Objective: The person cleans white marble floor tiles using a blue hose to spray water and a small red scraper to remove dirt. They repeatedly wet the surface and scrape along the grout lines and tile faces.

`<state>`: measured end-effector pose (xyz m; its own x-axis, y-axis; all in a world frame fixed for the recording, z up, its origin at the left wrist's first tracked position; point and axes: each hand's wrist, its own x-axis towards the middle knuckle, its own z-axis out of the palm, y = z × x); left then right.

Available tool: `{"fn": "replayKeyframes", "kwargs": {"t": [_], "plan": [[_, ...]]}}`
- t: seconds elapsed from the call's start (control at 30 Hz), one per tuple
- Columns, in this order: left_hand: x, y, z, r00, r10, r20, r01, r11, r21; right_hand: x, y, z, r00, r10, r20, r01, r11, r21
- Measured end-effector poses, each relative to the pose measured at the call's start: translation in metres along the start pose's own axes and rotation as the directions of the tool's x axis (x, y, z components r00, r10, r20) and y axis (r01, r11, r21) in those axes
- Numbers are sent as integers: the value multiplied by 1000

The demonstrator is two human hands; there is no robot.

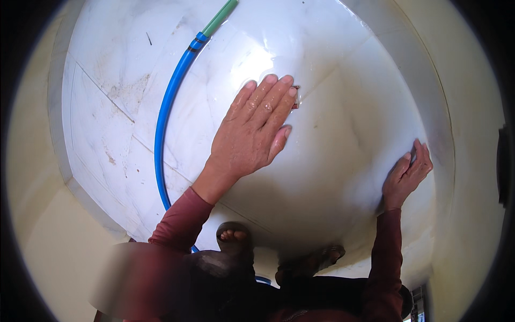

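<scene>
Inspected from left to right: a pale, marbled tile floor (343,107). Noted along its left edge: grey skirting (57,107). Noted inward of that edge: brown stains (134,91) near a dark tile joint and, nearer the far edge, a thin dark sliver (149,38). Found curving from the far edge toward the near edge: a blue hose (161,123), fitted at its far end with a green pipe (220,17). Recorded at that joint: dark bands on the blue; any lettering too small to read.

Seen just right of the hose, toward the middle of the floor: the left hand (252,129), back upward, in a maroon sleeve (185,217). Recorded there: straight, wet-looking fingers, nearly together, thumb slightly apart, released. Cannot determine palm contact with the floor. Located just beside the index fingertip: a small fitting (299,97) with reddish-brown edges, partly hidden; cannot tell its kind. Seen toward the near edge: a left foot (233,235), toes bare, and a right foot (330,255).

Observed beside the right edge, near the skirting: the right hand (406,177), fingers lightly bent, thumb apart, likewise released. Cannot confirm fingertip contact.
</scene>
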<state>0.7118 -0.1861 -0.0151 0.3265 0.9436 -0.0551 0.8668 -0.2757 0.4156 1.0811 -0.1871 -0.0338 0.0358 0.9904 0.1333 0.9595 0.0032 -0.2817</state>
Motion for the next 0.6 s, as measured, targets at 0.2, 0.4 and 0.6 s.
{"fn": "replayKeyframes", "kwargs": {"t": [0.2, 0.4, 0.6], "plan": [[5, -4, -3, 1000, -12, -29, 10, 999, -53, 3, -3, -1, 999, -46, 9, 46, 999, 13], [64, -24, -4, 921, -7, -390, -5, 1000, -29, 5, -3, 0, 998, -57, 0, 57, 998, 13], [154, -52, -26, 908, -147, -392, 188, 980, 67, 7, -2, 0, 998, -58, -7, 59, 998, 28]]}}
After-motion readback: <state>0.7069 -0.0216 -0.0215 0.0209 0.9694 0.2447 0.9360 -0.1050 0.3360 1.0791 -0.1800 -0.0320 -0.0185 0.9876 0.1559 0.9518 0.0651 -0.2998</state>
